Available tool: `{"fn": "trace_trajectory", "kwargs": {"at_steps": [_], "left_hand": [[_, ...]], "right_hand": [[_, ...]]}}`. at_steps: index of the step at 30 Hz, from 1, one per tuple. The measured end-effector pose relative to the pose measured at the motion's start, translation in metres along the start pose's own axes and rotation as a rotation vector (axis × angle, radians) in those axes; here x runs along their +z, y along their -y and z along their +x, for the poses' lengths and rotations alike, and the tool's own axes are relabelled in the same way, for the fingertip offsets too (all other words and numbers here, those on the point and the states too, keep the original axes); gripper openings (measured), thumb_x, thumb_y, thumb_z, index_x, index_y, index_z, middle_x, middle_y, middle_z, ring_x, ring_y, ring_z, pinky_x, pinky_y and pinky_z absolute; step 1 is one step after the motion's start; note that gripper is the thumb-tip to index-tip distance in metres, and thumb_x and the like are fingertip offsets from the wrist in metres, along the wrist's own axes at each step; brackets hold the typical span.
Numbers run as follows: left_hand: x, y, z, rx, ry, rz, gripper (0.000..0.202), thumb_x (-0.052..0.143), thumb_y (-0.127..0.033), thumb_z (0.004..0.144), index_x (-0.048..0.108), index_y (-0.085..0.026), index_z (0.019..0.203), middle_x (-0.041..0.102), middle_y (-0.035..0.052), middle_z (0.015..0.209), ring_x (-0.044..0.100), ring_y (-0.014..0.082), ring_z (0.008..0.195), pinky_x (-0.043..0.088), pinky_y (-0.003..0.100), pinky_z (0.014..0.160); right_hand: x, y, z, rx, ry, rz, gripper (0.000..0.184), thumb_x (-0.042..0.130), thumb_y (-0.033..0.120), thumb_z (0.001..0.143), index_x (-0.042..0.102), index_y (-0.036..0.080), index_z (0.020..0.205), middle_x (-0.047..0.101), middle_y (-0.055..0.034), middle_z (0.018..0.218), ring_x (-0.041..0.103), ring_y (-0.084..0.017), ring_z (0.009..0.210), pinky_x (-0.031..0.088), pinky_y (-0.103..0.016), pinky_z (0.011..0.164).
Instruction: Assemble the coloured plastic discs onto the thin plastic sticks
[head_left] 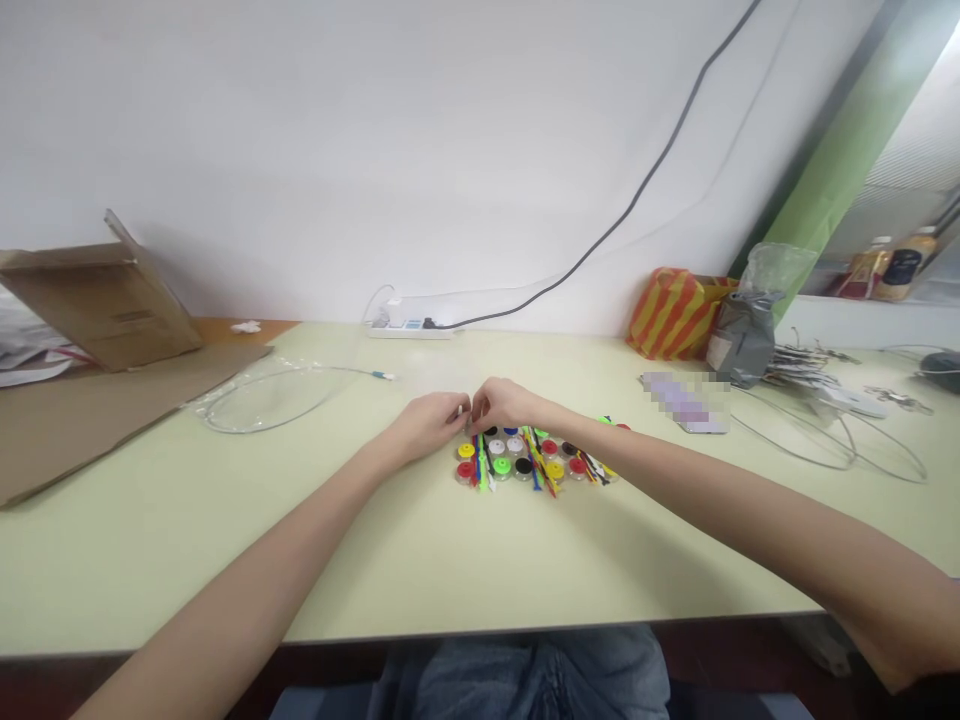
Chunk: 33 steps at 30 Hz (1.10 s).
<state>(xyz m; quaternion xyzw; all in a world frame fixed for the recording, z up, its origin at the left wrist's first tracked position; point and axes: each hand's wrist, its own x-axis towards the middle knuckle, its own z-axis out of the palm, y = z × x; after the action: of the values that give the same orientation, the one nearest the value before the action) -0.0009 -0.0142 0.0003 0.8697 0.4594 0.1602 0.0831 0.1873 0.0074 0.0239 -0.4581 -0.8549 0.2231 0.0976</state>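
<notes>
Bare forearms (300,555), left hand (433,420) beside right hand (501,402), grips unclear, coloured discs (502,466) just nearer the body

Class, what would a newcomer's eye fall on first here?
First, the bright discs just below the picture's middle, with the left hand and right hand close together at their far-left edge. Then the striped bag by the wall on the right, and the dark cable slanting across it.
</notes>
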Motion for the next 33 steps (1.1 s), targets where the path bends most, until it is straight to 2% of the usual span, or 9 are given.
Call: {"fn": "trace_trajectory", "kwargs": {"at_steps": [9, 14, 19, 25, 33], "left_hand": [[-0.001, -0.002, 0.001, 0.004, -0.014, -0.010, 0.023, 0.044, -0.030, 0.092, 0.065, -0.023, 0.085, 0.071, 0.0049, 0.085, 0.062, 0.0220, 0.073, 0.037, 0.030, 0.061], [-0.002, -0.004, 0.000, 0.012, -0.003, 0.020, 0.022, 0.044, -0.027, 0.091, 0.064, -0.023, 0.083, 0.070, 0.0040, 0.083, 0.062, 0.0216, 0.072, 0.036, 0.030, 0.061], [-0.005, -0.008, -0.002, 0.005, -0.012, 0.030, 0.022, 0.044, -0.028, 0.089, 0.062, -0.022, 0.079, 0.068, 0.0047, 0.077, 0.059, 0.0214, 0.068, 0.035, 0.030, 0.059], [-0.004, -0.007, -0.001, 0.004, -0.009, 0.013, 0.020, 0.046, -0.029, 0.088, 0.062, -0.023, 0.079, 0.068, 0.0042, 0.079, 0.060, 0.0213, 0.068, 0.035, 0.030, 0.059], [-0.002, -0.004, 0.002, 0.004, -0.014, 0.002, 0.022, 0.044, -0.029, 0.089, 0.064, -0.023, 0.081, 0.069, 0.0047, 0.081, 0.061, 0.0221, 0.072, 0.038, 0.031, 0.062]], "right_hand": [[-0.003, 0.000, 0.012, 0.038, 0.083, -0.033, 0.027, 0.085, 0.030, 0.068, 0.081, 0.014, 0.090, 0.077, -0.0035, 0.082, 0.066, -0.016, 0.073, 0.042, -0.021, 0.060], [-0.005, 0.001, 0.013, 0.039, 0.078, -0.039, 0.029, 0.084, 0.027, 0.069, 0.082, 0.012, 0.094, 0.076, -0.0042, 0.079, 0.064, -0.016, 0.073, 0.042, -0.021, 0.060], [-0.011, -0.001, 0.015, 0.052, 0.093, 0.023, 0.023, 0.077, 0.023, 0.073, 0.083, 0.012, 0.093, 0.076, -0.0033, 0.077, 0.064, -0.015, 0.075, 0.043, -0.020, 0.063], [-0.018, -0.001, 0.015, 0.046, 0.202, 0.076, 0.028, 0.086, 0.028, 0.062, 0.083, 0.014, 0.085, 0.076, -0.0021, 0.077, 0.063, -0.017, 0.079, 0.043, -0.021, 0.066], [-0.020, 0.004, 0.022, 0.109, 0.266, 0.034, 0.030, 0.089, 0.031, 0.057, 0.081, 0.015, 0.081, 0.074, -0.0024, 0.079, 0.063, -0.018, 0.082, 0.045, -0.022, 0.070]]}}
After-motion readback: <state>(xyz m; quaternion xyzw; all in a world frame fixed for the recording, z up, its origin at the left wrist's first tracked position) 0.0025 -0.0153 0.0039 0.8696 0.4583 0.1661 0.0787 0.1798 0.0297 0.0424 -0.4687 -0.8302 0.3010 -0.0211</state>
